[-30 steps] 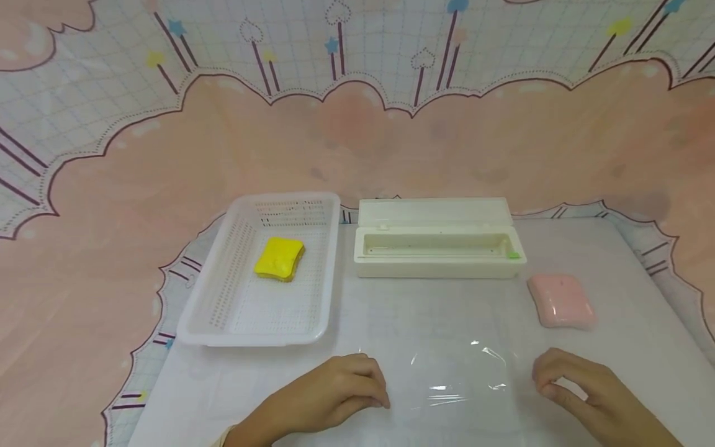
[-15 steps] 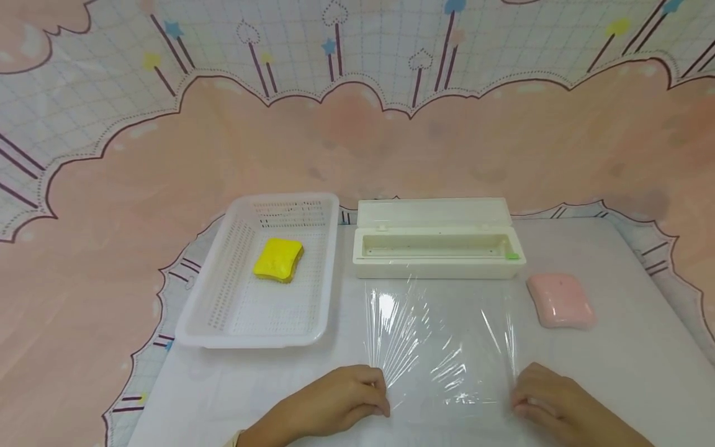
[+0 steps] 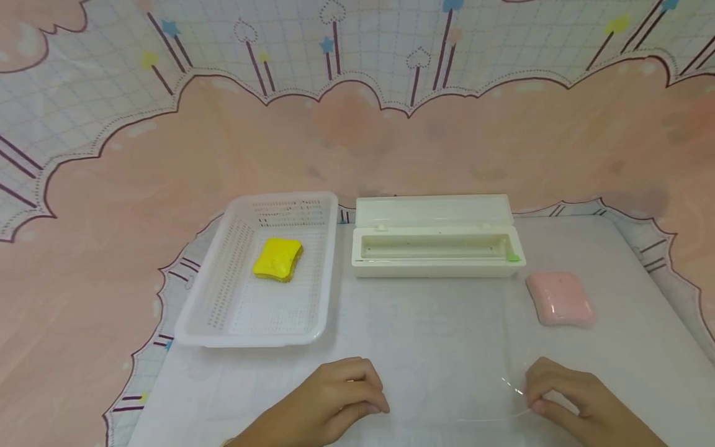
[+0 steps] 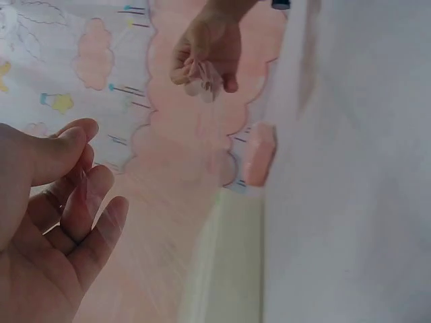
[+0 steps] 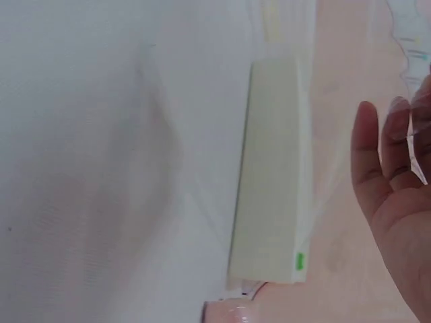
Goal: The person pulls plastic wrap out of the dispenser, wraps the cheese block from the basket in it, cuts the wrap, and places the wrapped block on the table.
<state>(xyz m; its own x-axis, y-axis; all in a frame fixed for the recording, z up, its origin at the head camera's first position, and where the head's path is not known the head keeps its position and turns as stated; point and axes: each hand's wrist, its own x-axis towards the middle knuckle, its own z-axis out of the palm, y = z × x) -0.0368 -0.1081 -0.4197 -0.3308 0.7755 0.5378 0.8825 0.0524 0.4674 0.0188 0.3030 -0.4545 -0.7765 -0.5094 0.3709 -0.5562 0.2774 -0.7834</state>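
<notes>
A sheet of clear plastic film (image 3: 511, 386) spans the space between my two hands, seen mostly by its glints and front edge. My left hand (image 3: 341, 397) pinches its near left side; in the left wrist view, the thumb and index finger of the left hand (image 4: 50, 202) meet on the film (image 4: 151, 249). My right hand (image 3: 575, 397) pinches the opposite side between thumb and fingers. Beyond that hand lies a glossy pink pillow-shaped block (image 3: 560, 299). A long cream box (image 3: 438, 270) with a raised lid and a small green slider (image 3: 512, 257) stands behind the film.
A white perforated plastic basket (image 3: 251, 339) is at the left, and a yellow pillow-shaped block (image 3: 277, 257) lies inside it. White cloth covers the table (image 3: 631, 323). A patterned peach curtain (image 3: 357, 149) hangs behind.
My right hand moves inward half a second ago, then back out to the right. The film's bright creases, fanned from the left hand, have vanished from the head view. My left hand shifts only slightly.
</notes>
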